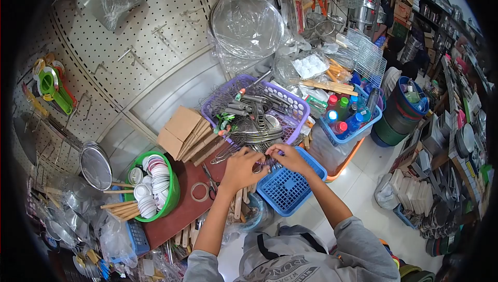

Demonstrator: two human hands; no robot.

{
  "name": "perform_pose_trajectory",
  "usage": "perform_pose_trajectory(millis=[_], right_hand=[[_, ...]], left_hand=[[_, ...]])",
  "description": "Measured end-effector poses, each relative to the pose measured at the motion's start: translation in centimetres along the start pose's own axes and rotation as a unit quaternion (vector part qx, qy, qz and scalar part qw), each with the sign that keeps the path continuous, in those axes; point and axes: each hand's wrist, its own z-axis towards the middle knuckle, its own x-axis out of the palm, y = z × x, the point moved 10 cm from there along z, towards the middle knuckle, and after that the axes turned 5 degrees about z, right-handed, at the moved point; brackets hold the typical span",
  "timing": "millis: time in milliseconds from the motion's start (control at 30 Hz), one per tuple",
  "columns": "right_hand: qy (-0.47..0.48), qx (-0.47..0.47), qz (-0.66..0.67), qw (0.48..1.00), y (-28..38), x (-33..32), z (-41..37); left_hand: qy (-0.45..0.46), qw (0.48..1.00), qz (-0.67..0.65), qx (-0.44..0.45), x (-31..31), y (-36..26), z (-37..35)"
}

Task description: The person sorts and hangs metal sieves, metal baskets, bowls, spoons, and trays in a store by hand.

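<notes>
My left hand (243,169) is at the near edge of a purple basket (301,107), its fingers curled around something small and dark that I cannot make out. Close beside it, my right hand (286,157) has its fingers bent together above a blue basket (291,184); what they hold, if anything, is too small to name. Metal utensils and wire pieces (254,126) fill the purple basket just beyond both hands. Scissors (211,183) and a tape roll (199,192) lie on a red-brown board (181,220) to the left.
A green basket (174,191) with white ladles stands at the left, near cardboard pieces (181,131). Right of the purple basket, a blue crate (363,129) holds bottles. A pegboard wall (155,2) rises behind. Shelves of wares (456,142) line the right side.
</notes>
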Motion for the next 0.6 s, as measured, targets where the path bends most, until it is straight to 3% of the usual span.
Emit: perform_pose_trajectory(millis=[333, 600], right_hand=[[0.023, 0.021, -0.040, 0.999, 1.8, 1.8, 0.0], [-0.010, 0.034, -0.183, 0.982, 3.8, -0.3, 1.4]], left_hand=[[0.042, 0.999, 0.011, 0.001, 1.0, 0.6, -0.5], [-0.070, 0.992, -0.063, 0.080, -2.8, -1.3, -1.9]])
